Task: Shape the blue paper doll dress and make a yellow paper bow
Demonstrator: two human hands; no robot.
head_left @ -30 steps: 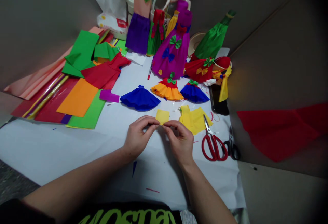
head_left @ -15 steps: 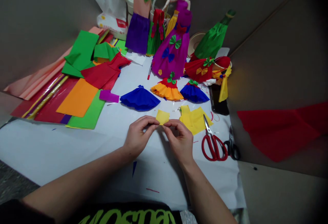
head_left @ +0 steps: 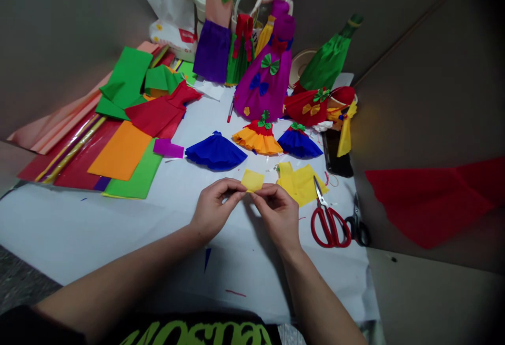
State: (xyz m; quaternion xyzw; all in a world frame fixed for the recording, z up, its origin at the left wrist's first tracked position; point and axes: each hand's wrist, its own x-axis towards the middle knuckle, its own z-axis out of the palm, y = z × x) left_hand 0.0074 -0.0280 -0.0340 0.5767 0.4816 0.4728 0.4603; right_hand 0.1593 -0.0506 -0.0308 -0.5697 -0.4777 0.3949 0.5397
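Yellow crepe paper square (head_left: 253,180) is held up just below and to the right of the blue paper skirt (head_left: 215,151). Behind that skirt stands a doll in a big purple paper dress (head_left: 265,79). To the left of the skirt lies a heap of bright paper sheets (head_left: 119,150). To its right, lower down, are loose yellow paper bits (head_left: 300,186) and red scissors (head_left: 330,227). The left hand (head_left: 218,211) and right hand (head_left: 277,214) are almost closed, and their fingers pinch the square's bottom edge together.
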